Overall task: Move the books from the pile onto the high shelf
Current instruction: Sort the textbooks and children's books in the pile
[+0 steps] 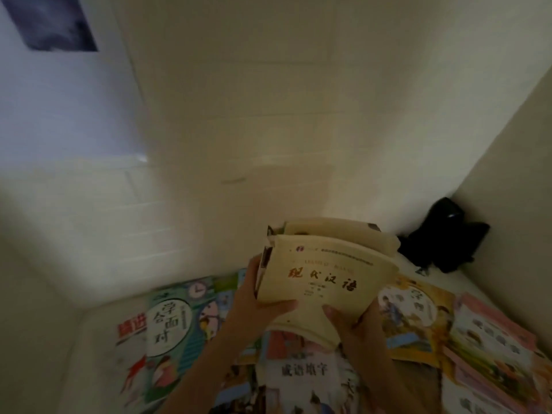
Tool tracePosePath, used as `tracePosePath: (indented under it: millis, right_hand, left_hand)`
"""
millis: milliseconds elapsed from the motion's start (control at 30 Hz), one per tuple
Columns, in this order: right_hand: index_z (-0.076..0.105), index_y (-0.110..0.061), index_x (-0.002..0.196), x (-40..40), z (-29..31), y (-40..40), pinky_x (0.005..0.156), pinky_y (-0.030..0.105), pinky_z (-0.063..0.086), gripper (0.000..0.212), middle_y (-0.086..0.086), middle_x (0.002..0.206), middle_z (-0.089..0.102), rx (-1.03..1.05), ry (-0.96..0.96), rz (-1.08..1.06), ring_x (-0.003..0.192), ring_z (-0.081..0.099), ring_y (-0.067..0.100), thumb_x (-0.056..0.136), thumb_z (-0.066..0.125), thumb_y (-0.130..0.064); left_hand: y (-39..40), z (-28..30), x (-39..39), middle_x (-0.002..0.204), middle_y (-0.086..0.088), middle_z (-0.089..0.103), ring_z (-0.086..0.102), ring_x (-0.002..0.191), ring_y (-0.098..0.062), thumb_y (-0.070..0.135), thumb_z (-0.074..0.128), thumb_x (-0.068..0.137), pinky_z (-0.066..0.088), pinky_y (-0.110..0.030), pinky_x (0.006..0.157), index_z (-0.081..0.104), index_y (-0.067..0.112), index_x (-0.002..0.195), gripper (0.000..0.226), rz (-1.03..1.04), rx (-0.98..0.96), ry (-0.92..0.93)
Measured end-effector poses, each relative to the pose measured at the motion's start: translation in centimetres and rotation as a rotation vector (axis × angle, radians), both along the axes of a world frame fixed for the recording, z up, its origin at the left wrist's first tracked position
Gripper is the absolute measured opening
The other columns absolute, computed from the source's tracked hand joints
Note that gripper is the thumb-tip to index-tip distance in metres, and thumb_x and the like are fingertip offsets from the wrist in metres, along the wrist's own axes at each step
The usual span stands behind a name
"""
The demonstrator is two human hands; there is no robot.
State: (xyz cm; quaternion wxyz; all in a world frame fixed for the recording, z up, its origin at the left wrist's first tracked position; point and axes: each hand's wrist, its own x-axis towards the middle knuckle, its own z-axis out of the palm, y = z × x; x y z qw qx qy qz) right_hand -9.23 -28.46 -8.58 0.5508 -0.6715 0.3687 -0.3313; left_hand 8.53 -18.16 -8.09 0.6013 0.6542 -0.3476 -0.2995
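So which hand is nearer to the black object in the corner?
Right. The right hand grips the cream books at their near right edge, on the side of the black object; the left hand holds their left edge, farther away.

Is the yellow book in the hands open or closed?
Closed. The cream-yellow book shows its whole front cover with the red title, no pages visible. The left hand and right hand grip its near edge.

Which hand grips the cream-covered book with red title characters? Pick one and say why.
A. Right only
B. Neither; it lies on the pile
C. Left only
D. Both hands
D: the left hand holds the spine side and the right hand the near edge of the cream-covered book, thumbs on its cover.
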Motion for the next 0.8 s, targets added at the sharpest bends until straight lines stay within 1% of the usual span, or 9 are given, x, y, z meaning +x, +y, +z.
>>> tracePosePath:
  millis: [67, 167, 233, 367, 467, 533, 600, 700, 800]
  right_hand:
    - [0.026, -0.016, 0.147, 1.2, -1.2, 0.6, 0.077, 0.01, 0.052, 0.081, -0.013, 0.129, 0.049, -0.005, 0.009, 0.008, 0.105, 0.053, -0.016, 0.08, 0.07, -0.001]
    - [0.022, -0.033, 0.147, 1.8, -2.7, 1.5, 0.086, 0.025, 0.056, 0.089, -0.012, 0.137, 0.047, 0.069, 0.057, 0.061, 0.117, 0.052, -0.004, 0.077, 0.073, -0.015]
    - [0.02, -0.026, 0.148, 2.1, -3.7, 1.8, 0.076, 0.012, 0.053, 0.089, -0.01, 0.135, 0.047, 0.094, 0.05, 0.077, 0.109, 0.055, -0.011, 0.079, 0.072, -0.004]
    - [0.03, -0.026, 0.142, 3.1, -3.9, 2.5, 0.078, 0.015, 0.053, 0.058, -0.013, 0.134, 0.053, 0.059, 0.019, 0.041, 0.113, 0.059, 0.004, 0.095, 0.05, 0.001]
    - [0.025, -0.021, 0.147, 3.2, -4.2, 3.4, 0.081, 0.011, 0.051, 0.074, -0.011, 0.139, 0.044, 0.078, 0.003, -0.063, 0.127, 0.047, 0.015, 0.088, 0.056, 0.011]
    - [0.025, -0.013, 0.149, 2.8, -4.2, 2.9, 0.1, 0.028, 0.047, 0.084, 0.003, 0.146, 0.041, 0.049, 0.058, -0.105, 0.133, 0.041, 0.024, 0.08, 0.069, 0.005]
    - [0.027, -0.01, 0.148, 2.0, -5.0, 1.9, 0.106, 0.048, 0.042, 0.085, 0.012, 0.146, 0.041, -0.001, 0.11, -0.044, 0.132, 0.042, 0.03, 0.077, 0.073, -0.004]
    - [0.017, -0.025, 0.15, 1.3, -4.7, 1.4, 0.109, 0.048, 0.038, 0.094, 0.007, 0.151, 0.034, -0.026, 0.17, 0.03, 0.136, 0.037, 0.024, 0.077, 0.075, -0.012]
    - [0.008, -0.041, 0.141, 1.4, -4.9, 1.4, 0.112, 0.047, 0.035, 0.1, 0.003, 0.155, 0.028, -0.081, 0.175, 0.01, 0.141, 0.03, 0.021, 0.076, 0.076, -0.009]
  left_hand:
    - [0.8, -1.1, 1.5, 0.116, 0.014, 0.063, 0.063, 0.106, -0.006, 0.019, 0.089, 0.063, 0.059, -0.034, 0.078, 0.041, 0.044, 0.126, 0.083, 0.026, 0.024, 0.021]
    - [1.5, -3.3, 2.3, 0.12, 0.008, 0.063, 0.063, 0.108, -0.009, 0.03, 0.092, 0.056, 0.059, -0.039, 0.081, 0.039, 0.031, 0.136, 0.096, 0.023, 0.077, 0.074]
    - [1.9, -4.9, 2.5, 0.118, 0.003, 0.066, 0.064, 0.109, -0.017, 0.037, 0.094, 0.05, 0.058, -0.043, 0.081, 0.045, 0.017, 0.134, 0.099, 0.046, 0.1, 0.09]
    - [1.6, -5.4, 2.2, 0.104, 0.016, 0.07, 0.068, 0.098, -0.006, 0.002, 0.089, 0.055, 0.059, -0.031, 0.074, 0.051, 0.026, 0.117, 0.077, 0.106, 0.065, 0.131]
    - [1.4, -4.8, 1.7, 0.103, 0.011, 0.071, 0.068, 0.097, -0.007, -0.003, 0.087, 0.056, 0.058, -0.031, 0.075, 0.052, 0.03, 0.115, 0.075, 0.147, 0.024, 0.153]
    - [1.3, -4.7, 1.8, 0.105, 0.006, 0.072, 0.068, 0.098, -0.011, 0.004, 0.088, 0.058, 0.058, -0.027, 0.073, 0.056, 0.022, 0.117, 0.069, 0.102, 0.028, 0.167]
    - [1.1, -5.3, 2.0, 0.114, -0.005, 0.069, 0.066, 0.106, -0.021, 0.007, 0.088, 0.061, 0.058, -0.029, 0.076, 0.054, 0.008, 0.126, 0.073, 0.023, 0.058, 0.181]
    - [0.8, -5.7, 1.5, 0.125, -0.017, 0.06, 0.06, 0.114, -0.033, 0.013, 0.093, 0.056, 0.055, -0.052, 0.085, 0.037, 0.0, 0.138, 0.1, -0.019, 0.097, 0.217]
    - [1.1, -6.0, 1.2, 0.124, -0.021, 0.058, 0.063, 0.11, -0.028, -0.002, 0.084, 0.064, 0.058, -0.044, 0.081, 0.035, -0.002, 0.137, 0.087, -0.051, 0.098, 0.217]
